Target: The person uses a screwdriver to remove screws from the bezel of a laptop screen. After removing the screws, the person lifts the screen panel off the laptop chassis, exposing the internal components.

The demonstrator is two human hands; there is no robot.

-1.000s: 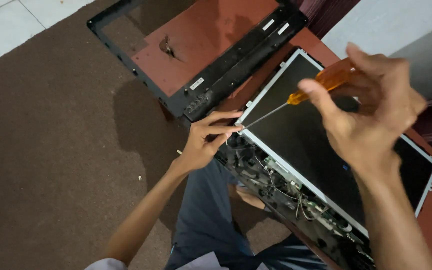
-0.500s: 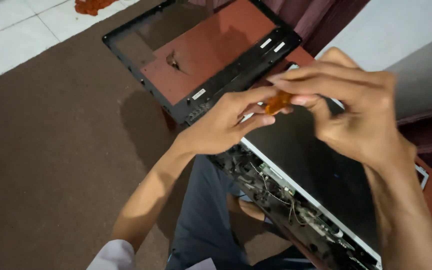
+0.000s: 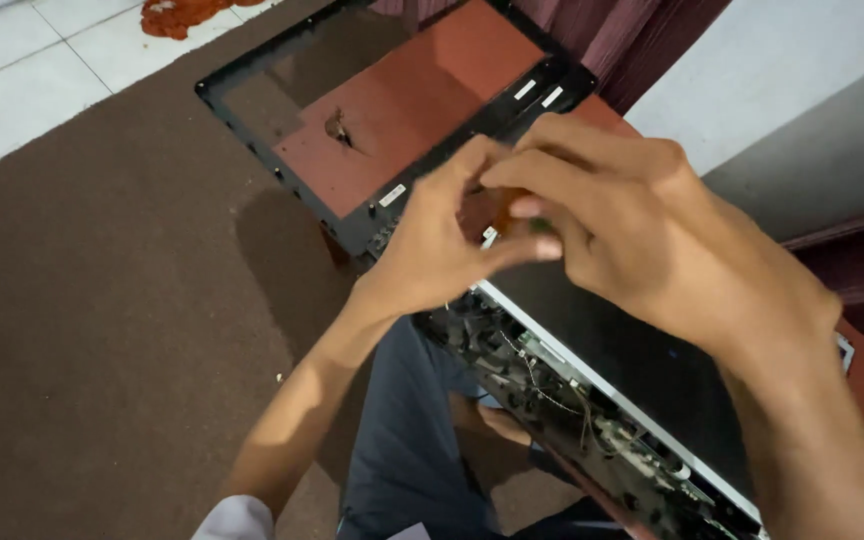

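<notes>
Mostly hidden, orange screwdriver handle (image 3: 505, 205) (blurred), both hands (image 3: 552, 230)

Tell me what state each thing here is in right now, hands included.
Left hand: raised over the screen, fingers bent, meeting the right hand.
Right hand: fingers curled around a mostly hidden orange handle.
Screen: dark, lying flat, stripped of its frame.
Circuit parts: exposed along the screen's near edge, wires loose.
Black frame: detached, lying on the red table.

Soft daylight, dim shadows on carpet (image 3: 102, 330); fingers (image 3: 542, 185) motion-blurred.
</notes>
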